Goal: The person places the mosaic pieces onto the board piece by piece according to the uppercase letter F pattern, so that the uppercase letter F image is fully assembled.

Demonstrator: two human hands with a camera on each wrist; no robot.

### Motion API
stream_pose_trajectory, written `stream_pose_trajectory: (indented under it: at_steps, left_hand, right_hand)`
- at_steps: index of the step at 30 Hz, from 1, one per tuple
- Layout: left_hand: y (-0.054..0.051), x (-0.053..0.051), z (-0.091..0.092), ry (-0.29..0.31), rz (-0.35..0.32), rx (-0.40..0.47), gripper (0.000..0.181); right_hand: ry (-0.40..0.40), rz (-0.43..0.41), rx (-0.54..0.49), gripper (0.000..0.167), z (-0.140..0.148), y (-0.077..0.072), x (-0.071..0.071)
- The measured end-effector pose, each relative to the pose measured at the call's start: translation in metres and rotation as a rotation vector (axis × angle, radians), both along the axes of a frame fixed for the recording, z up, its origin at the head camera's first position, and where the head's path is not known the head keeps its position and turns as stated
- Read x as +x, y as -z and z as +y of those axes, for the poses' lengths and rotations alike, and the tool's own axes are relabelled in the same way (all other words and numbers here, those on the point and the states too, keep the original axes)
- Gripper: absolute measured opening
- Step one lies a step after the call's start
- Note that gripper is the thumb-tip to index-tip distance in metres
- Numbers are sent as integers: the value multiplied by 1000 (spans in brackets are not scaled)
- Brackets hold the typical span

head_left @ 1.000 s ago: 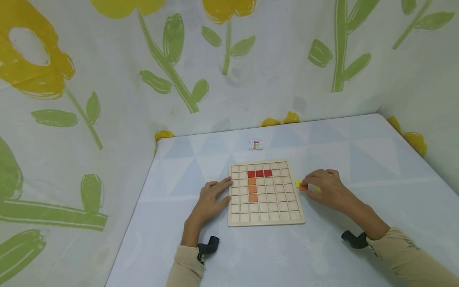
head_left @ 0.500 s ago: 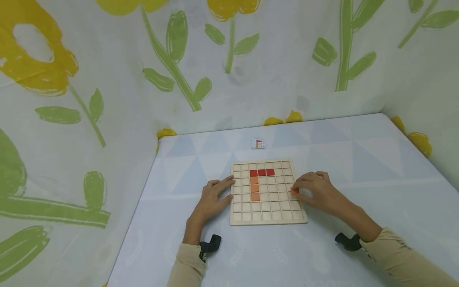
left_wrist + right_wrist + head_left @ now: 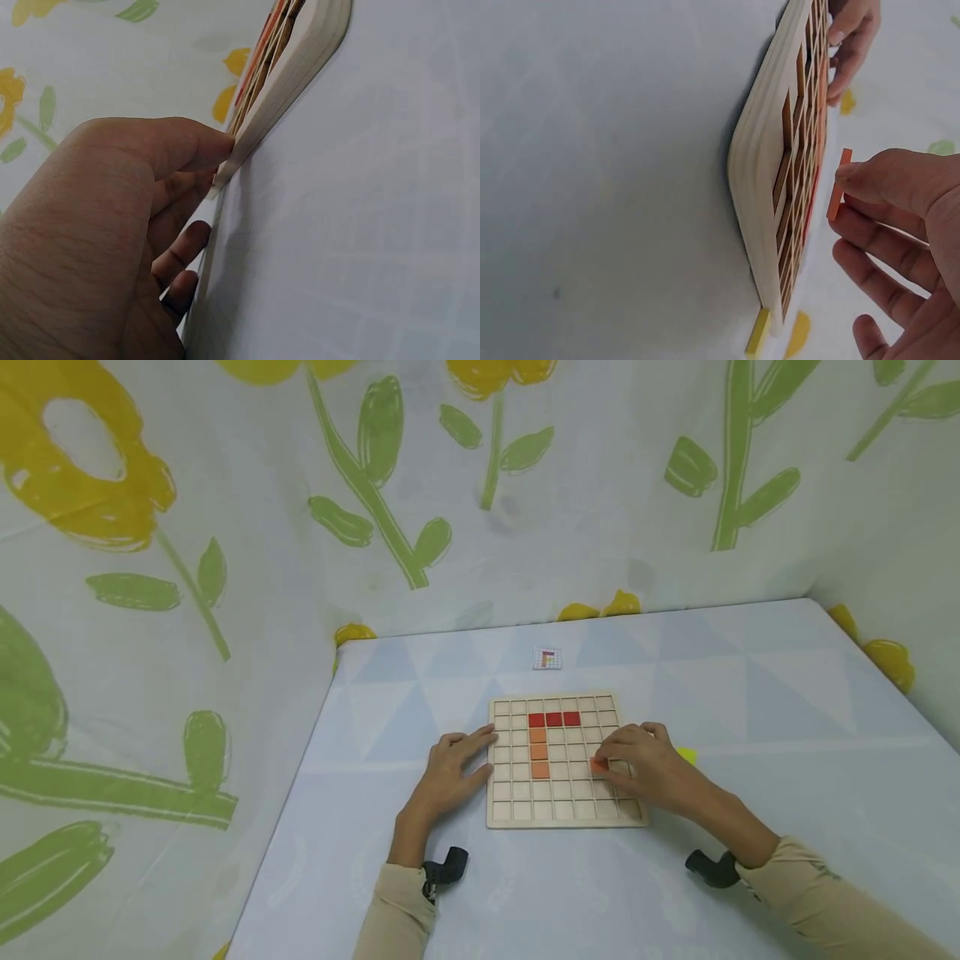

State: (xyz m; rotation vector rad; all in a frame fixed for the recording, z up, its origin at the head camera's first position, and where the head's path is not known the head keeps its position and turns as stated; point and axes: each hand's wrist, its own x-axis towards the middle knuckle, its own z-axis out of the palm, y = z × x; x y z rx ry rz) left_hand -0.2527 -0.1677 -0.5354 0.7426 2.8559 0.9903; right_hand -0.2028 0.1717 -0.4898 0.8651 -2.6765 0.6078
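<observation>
A wooden grid board lies on the table. In its cells sit a row of red square tiles and, below the row's left end, a column of orange tiles. My right hand pinches another orange tile between thumb and fingertips, held above the board's right part. The right wrist view shows that tile apart from the grid. My left hand touches the board's left edge with its thumb and fingertips, the fingers fairly straight; the left wrist view shows the thumb against the rim.
A small printed card with a coloured grid pattern lies behind the board. A yellow tile shows on the table past my right hand. Flower-printed cloth stands around the table's back and left side.
My right hand has moved left from beside the board, bringing the orange tile over its right part. The left hand stays at the board's left edge. The head view shifts slightly.
</observation>
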Motion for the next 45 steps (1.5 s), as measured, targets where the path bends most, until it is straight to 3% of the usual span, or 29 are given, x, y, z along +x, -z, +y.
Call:
stream_pose_trajectory:
  at_steps: [8,22,30,36,45]
  left_hand:
    - [2,-2,0,-3,0,-20,51]
    - [0,-1,0,-4,1,-14,51]
    - [-1,0,0,-1,-1,-23,50]
    - [-1,0,0,-7,9,-27,51]
    - [-3,0,0,-7,-20,-16,52]
  right_hand:
    - [-34,-49,-9,19,-14,1,2]
    - [-81,-27,-10,15,-39,5,3]
    - [-96,-65,10,10,-56,6,2]
    - [-103,-37,77,8,-69,7,1]
    - [-157,8,55,8,-72,10,-1]
